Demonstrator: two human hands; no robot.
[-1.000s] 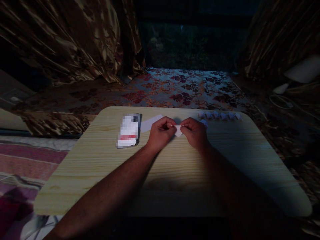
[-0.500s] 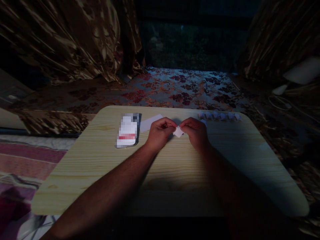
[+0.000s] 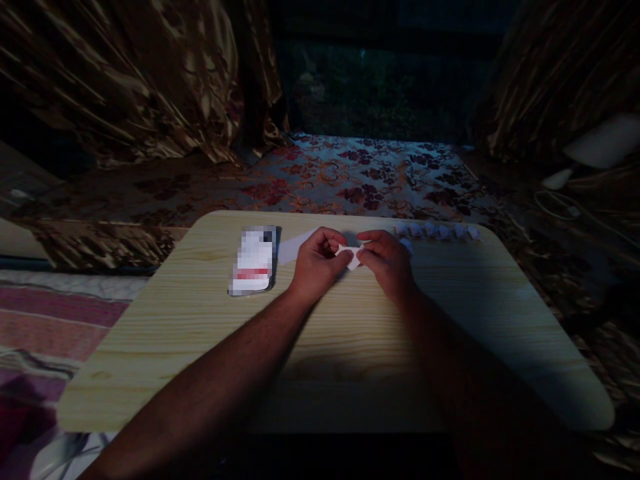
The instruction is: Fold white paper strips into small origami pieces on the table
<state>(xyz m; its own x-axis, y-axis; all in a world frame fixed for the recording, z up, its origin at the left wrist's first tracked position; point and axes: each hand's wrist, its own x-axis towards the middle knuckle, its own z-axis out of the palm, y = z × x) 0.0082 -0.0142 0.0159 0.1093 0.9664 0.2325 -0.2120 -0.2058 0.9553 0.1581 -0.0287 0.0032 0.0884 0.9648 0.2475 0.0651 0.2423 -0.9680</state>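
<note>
Between my two hands is a small piece of folded white paper (image 3: 354, 259), held over the far middle of the table. My left hand (image 3: 320, 261) pinches its left side, thumb on top. My right hand (image 3: 389, 261) grips the right side between thumb and fingers. Behind my left hand lies a flat strip of white paper (image 3: 294, 248), partly covered by that hand. Several small folded white paper pieces (image 3: 443, 231) stand in a row along the far right edge. Another pale piece (image 3: 407, 245) peeks out behind my right hand.
On the left of the wooden table (image 3: 200, 320) lies a phone-like object (image 3: 253, 260), its surface blurred out. A flower-patterned cloth (image 3: 360, 173) covers the ledge beyond. At the right stands a white lamp (image 3: 603, 143) with a cable. Striped bedding (image 3: 55, 320) lies at the left.
My fingers have shifted on the folded paper: the fingertips have parted from the thumbs somewhat, and the paper's top edge now looks wider and flatter. Both hands stay in nearly the same place.
</note>
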